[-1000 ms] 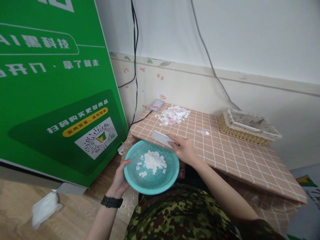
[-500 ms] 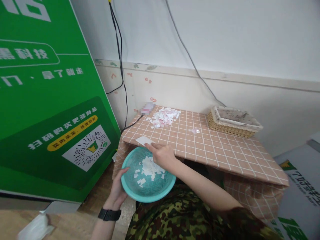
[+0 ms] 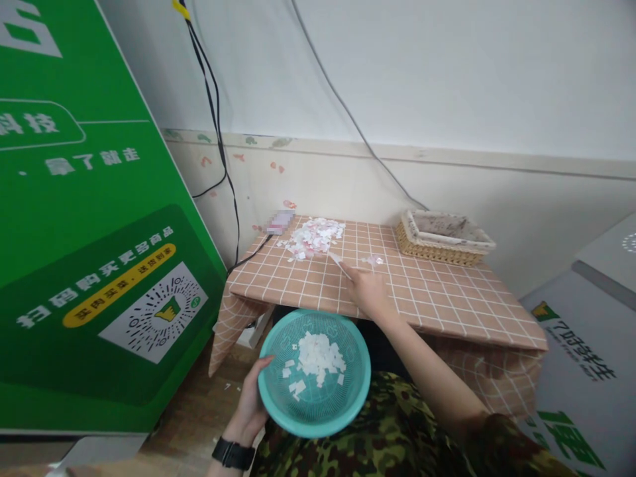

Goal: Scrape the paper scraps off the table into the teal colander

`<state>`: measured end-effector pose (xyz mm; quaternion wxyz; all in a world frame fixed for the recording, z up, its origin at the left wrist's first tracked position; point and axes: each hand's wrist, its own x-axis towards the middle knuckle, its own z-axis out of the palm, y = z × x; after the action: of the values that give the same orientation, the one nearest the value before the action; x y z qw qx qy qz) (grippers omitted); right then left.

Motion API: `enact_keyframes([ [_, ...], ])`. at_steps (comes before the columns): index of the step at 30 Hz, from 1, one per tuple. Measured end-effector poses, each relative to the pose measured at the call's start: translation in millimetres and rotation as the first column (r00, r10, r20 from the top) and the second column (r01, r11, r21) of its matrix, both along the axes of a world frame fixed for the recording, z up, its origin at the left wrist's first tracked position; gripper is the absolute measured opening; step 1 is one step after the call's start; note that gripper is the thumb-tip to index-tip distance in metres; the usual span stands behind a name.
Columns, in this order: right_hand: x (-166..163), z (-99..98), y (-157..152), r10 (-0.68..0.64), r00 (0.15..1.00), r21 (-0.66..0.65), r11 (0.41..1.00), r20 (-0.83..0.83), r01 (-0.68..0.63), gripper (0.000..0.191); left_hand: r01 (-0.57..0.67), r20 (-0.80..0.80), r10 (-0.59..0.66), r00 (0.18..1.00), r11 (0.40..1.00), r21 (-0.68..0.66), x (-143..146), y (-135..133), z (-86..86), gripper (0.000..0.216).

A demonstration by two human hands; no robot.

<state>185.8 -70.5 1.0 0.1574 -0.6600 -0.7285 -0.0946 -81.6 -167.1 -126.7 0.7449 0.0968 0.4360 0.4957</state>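
My left hand (image 3: 255, 395) grips the rim of a teal plastic colander (image 3: 365, 371) at its left side, below the table's front edge. Inside the colander lies a heap of white paper scraps (image 3: 318, 354), with a few loose pieces to the left. My right hand (image 3: 368, 290) is closed on a thin white card (image 3: 337, 260), held over the table. The card's far end is close to a pile of white and pinkish paper scraps (image 3: 315, 236); whether it touches them I cannot tell. A small shiny clump (image 3: 373, 260) lies right of the card.
A wicker basket (image 3: 442, 252) with a cloth lining stands at the back right of the checked tablecloth (image 3: 447, 298). A black cable (image 3: 248, 256) crosses the table's left corner near a blurred object (image 3: 281, 222). A green panel (image 3: 99, 218) rises on the left.
My right hand has moved the card from above the colander to the table, toward the scrap pile. The colander in my left hand has shifted right and lower in view.
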Motion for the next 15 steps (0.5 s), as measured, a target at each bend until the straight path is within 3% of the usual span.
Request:
enact_keyframes([
  [6,63.6,3.6,13.9,-0.119,0.951,0.111,0.981,-0.285,0.156,0.041,-0.005,-0.013,0.005,1.0,1.0,-0.015,7.2,1.2,2.8,0.015],
  [13,106.9,3.6,22.0,0.014,0.721,0.143,0.983,-0.693,0.119,0.039,0.048,0.025,-0.047,0.999,0.998,-0.039,15.2,3.1,4.0,0.024],
  [15,101.8,4.8,22.7,0.048,0.736,0.168,0.982,-0.676,0.089,0.039,0.039,0.021,-0.039,0.999,0.999,-0.031,19.6,4.7,4.6,0.022],
])
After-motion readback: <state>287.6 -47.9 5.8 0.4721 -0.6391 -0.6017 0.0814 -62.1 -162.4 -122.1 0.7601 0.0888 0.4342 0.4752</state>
